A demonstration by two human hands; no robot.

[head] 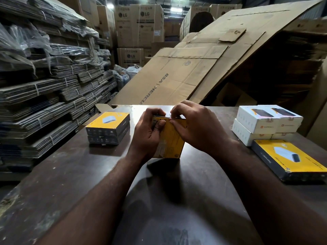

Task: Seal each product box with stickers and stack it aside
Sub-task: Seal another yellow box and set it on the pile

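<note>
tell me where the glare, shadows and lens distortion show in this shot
Head view: pale glare streaks the table beyond the yellow box; the box throws a dark shadow toward the camera; ceiling lights blow out; the wide lens bows the cardboard stacks at left.

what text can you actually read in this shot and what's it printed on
"LG": on the tall cartons at the back.
"BSA | MERCU", cut off after that: on the leaning cardboard sheet.
"LAPCARE": on the side of the flat yellow box at the right.
Too small or blurred to read: the print on the white boxes, the left yellow stack and the upright yellow box.
</note>
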